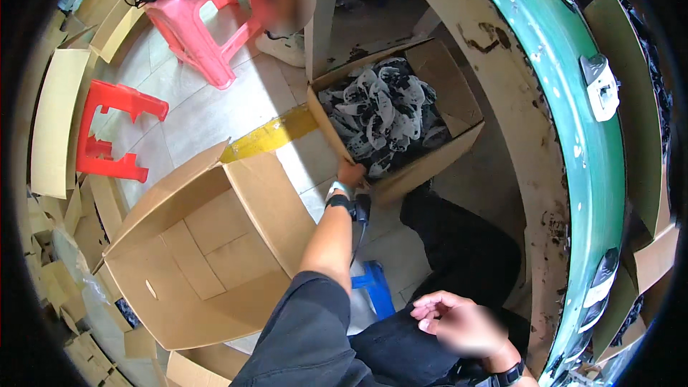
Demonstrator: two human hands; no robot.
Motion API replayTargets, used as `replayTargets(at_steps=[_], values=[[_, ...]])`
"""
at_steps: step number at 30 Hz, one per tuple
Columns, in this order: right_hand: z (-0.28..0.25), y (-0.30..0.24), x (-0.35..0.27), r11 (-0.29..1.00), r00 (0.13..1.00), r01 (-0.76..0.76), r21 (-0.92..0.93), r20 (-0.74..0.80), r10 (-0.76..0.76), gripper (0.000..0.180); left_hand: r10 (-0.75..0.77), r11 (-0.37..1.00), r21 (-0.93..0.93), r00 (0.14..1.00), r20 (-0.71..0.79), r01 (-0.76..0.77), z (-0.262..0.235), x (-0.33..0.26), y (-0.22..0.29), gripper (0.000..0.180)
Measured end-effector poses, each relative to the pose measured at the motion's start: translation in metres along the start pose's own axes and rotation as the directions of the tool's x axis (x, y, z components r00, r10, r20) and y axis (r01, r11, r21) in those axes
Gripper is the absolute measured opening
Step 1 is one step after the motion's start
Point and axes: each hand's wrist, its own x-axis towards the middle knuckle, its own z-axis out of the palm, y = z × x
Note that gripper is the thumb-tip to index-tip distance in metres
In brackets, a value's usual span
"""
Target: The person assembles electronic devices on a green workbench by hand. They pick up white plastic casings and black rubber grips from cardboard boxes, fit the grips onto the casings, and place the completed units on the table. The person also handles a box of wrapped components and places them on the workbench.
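Gripping the cardboard box [430,161] edge, left hand [350,173] reaches.

Bare floor tiles [208,111] lie open between an empty cardboard box [204,244], a fabric-filled box [401,118], a pink stool [204,29] and a red stool [107,136]. A green-edged table [595,158] blocks the right.

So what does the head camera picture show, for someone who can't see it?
The person's left hand grips the edge of a brown cardboard box full of black-and-white fabric on the floor. Their right hand rests on their lap. A bigger, empty open cardboard box sits to the left.
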Motion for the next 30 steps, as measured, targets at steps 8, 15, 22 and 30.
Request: replayTargets(at_steps=[8,15,22,30], values=[[-0.008,-0.009,0.09,0.992,0.945,0.03,0.125,-0.326,0.013,0.071,-0.017,0.969,-0.245,0.999,0.045,0.028,0.008,-0.072,0.014,0.06],[-0.089,0.039,0.222,0.962,0.854,-0.144,0.234,-0.461,0.24,0.089,0.069,0.994,-0.083,0.995,-0.074,-0.075,0.004,-0.152,0.018,0.051],[-0.103,0.14,0.29,0.994,0.913,-0.024,0.107,-0.402,0.065,0.05,0.068,0.996,0.07,0.987,-0.145,-0.058,-0.012,-0.185,-0.001,0.063],[-0.101,0.13,0.234,0.959,0.901,0.279,-0.043,-0.334,-0.277,0.015,0.012,0.984,-0.176,1.0,-0.005,-0.013,-0.01,-0.252,0.065,0.026]])
